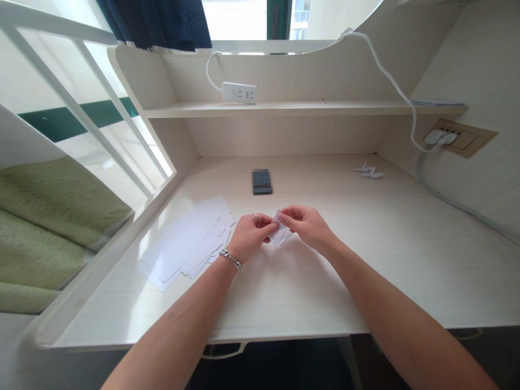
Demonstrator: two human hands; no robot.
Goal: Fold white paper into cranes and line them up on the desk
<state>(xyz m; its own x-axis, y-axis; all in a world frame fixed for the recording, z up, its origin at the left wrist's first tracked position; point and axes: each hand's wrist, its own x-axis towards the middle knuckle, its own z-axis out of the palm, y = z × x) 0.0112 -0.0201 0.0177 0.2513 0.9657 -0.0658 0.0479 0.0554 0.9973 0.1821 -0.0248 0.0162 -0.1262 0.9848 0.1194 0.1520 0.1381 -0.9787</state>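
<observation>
A small piece of folded white paper [278,236] is held just above the desk, its creases running to a point at the bottom. My left hand [252,234], with a ring and a chain bracelet, pinches its left side between thumb and fingers. On the upper right side my right hand [304,223] grips the same paper, thumb on top. Fingers cover part of the folds. Left of my hands, several loose white sheets [187,238] lie in an overlapping pile.
A dark, blurred-out rectangular object [262,181] lies beyond my hands on the desk [406,260]. Small folded paper cranes [370,171] sit at the back right. A white power strip [239,92] rests on the shelf [292,108]. A cable [390,78] hangs at right.
</observation>
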